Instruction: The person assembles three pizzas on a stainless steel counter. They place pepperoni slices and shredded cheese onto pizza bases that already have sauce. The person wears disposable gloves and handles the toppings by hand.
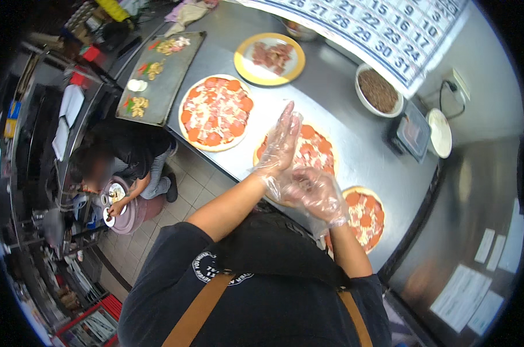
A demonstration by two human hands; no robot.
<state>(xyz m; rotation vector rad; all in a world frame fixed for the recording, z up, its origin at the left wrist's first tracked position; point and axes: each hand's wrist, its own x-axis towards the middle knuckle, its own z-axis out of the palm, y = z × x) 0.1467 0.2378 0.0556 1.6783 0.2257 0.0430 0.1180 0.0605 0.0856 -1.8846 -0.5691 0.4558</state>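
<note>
In the head view, the person's left hand (282, 141), in a clear plastic glove, is stretching flat with its fingers together over a round pizza topped with pepperoni, pink meat and pale shreds (319, 151). The right hand (319, 194), gloved likewise, is sitting just below, over the near edge of that pizza; whether it is gripping anything, or touching the left, cannot be told. The pizza is lying on a brushed-steel tabletop (354, 144), between a larger-looking round pepperoni pizza (215, 113) at left and a smaller-looking one (366, 215) at right. Beyond them, a yellow-rimmed round plate (297, 58) is carrying sliced pink meat (272, 56), and a white round bowl (391, 113) is holding brown crumbly topping (379, 91). A lidded plastic container (413, 133) is standing near the bowl. At far left, a grey rectangular metal tray (160, 84) is bearing small heaps of mixed ingredients (153, 70). On the left, a co-worker in dark clothing (132, 150) is bending over a mauve round tub (141, 214).
</note>
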